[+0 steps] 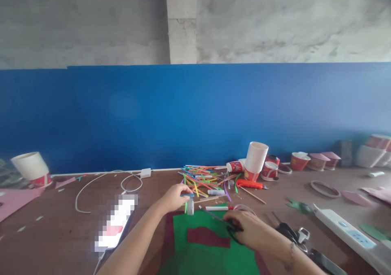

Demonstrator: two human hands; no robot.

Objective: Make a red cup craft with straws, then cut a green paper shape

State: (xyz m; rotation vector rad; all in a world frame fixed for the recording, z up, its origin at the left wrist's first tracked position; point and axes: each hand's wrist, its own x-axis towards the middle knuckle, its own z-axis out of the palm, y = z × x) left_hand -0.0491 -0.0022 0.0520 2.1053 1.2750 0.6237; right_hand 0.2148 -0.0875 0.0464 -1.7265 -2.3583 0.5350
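My right hand (241, 226) is wrapped around the dark handles of a pair of scissors (216, 217), whose blades point left over a green sheet (183, 242). A dark red cut piece (207, 237) with a wavy edge lies on the green sheet. My left hand (175, 198) is beyond the sheet, thumb and fingers closed about a small blue object (187, 195) that I cannot identify. A white roll of tape (190, 206) stands right beside its thumb. Between the hands lies a white and red pen-like stick (217, 208).
Colourful strips (198, 179) are heaped behind my hands, near an orange utility knife (251, 184) and an upright paper cup (255, 161). A phone (117, 222) with its cable lies left. Keys (288, 232) and a power strip (345, 228) are on the right. A blue wall (152, 116) borders the table.
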